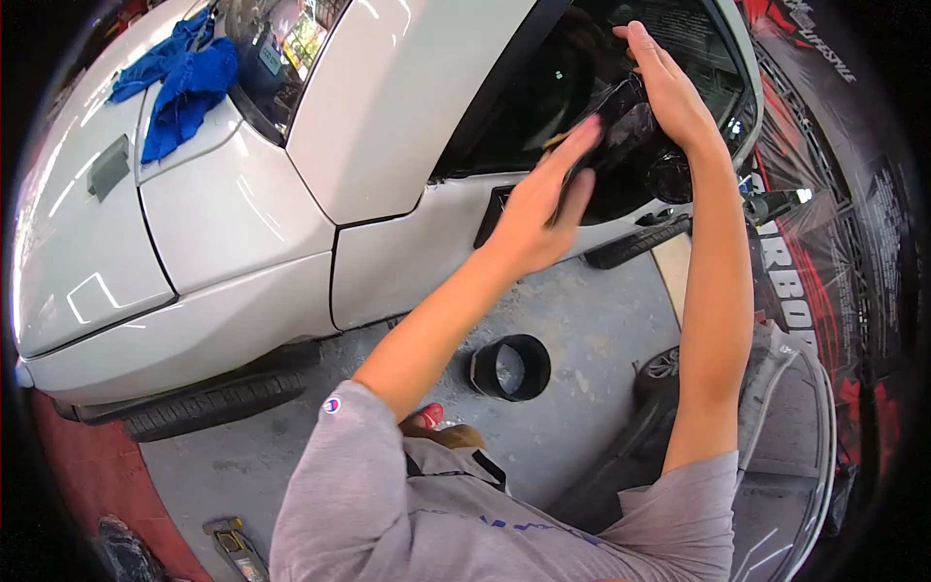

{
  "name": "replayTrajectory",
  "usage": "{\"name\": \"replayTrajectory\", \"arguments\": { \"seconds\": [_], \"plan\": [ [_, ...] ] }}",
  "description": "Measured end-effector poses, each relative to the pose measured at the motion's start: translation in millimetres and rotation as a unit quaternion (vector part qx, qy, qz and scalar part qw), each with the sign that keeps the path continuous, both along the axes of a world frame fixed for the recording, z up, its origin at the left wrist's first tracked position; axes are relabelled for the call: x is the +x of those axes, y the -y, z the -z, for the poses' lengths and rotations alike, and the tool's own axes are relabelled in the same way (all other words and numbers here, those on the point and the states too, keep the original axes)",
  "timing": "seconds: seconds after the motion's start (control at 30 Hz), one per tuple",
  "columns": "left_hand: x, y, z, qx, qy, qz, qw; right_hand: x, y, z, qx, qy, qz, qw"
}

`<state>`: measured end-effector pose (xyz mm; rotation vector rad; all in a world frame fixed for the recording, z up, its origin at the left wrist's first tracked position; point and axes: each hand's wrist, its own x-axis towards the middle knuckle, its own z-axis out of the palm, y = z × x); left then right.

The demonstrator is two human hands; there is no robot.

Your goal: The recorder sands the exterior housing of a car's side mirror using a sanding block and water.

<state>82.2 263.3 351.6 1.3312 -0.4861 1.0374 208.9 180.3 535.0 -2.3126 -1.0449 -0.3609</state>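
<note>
My left hand [545,209] is raised in front of a white car's [388,272] side window [514,107], blurred by motion. Its fingers and thumb close round something dark and thin, with a yellowish bit by the fingertips; I cannot make out what it is. My right hand [669,87] is at the far side of a glossy black, wrinkled-looking piece [626,136] beside the window. Its fingers stretch upward, and the palm faces that piece, seemingly touching its edge. The black piece lies between my hands, partly hidden by them.
A blue cloth [189,87] and a grey block [109,168] lie on the white bodywork at left. Below the door, a black bucket [510,367] stands on the grey floor. A yellow-headed tool [228,543] is at lower left, and a dark car [786,446] at right.
</note>
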Motion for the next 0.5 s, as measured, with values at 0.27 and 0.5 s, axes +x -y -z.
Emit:
{"name": "replayTrajectory", "arguments": {
  "seconds": [0.27,0.5],
  "plan": [
    [21,-3,-8,0.039,0.076,-0.004,0.996,5,6,-9,-0.039,0.014,0.002,0.999],
    [35,1,-15,0.027,0.097,-0.018,0.995,17,11,-11,-0.041,0.010,0.016,0.999]
  ]
}}
